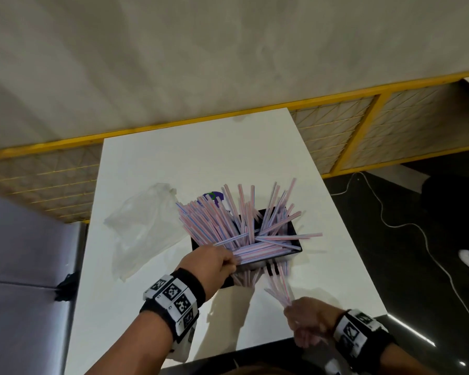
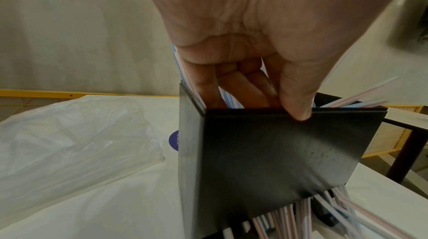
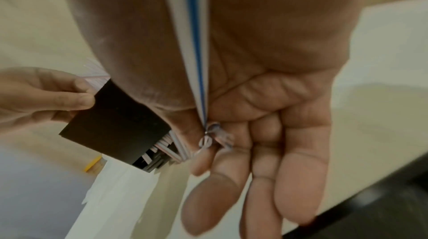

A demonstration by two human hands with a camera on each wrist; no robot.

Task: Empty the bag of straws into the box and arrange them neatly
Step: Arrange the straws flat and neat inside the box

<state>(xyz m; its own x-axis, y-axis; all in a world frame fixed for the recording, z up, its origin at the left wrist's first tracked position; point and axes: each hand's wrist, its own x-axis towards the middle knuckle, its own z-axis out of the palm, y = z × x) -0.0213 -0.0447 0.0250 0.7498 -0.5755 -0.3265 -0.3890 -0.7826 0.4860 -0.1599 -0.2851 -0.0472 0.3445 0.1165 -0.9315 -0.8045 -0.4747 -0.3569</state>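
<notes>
2 hands are at work on the arranging step: the clear plastic bag lies limp and empty on the white table just left of the black box, so the emptying looks done. The left hand grips the near wall of the box, thumb outside and fingers curled inside against the straws. The right hand pinches a small bunch of straws between thumb and palm, near the front edge of the table; whether their far ends touch the box I cannot tell.

Most straws sit in the box, but untidily: many fan up and out over the far rim, several lie crosswise, 1 pokes out to the right. Some also show beneath the raised near edge of the box. They are thin, white with pink and blue stripes, light and easily scattered.

Next, I judge, the loose bunch needs to go in lengthwise and the crossed ones be turned parallel.
</notes>
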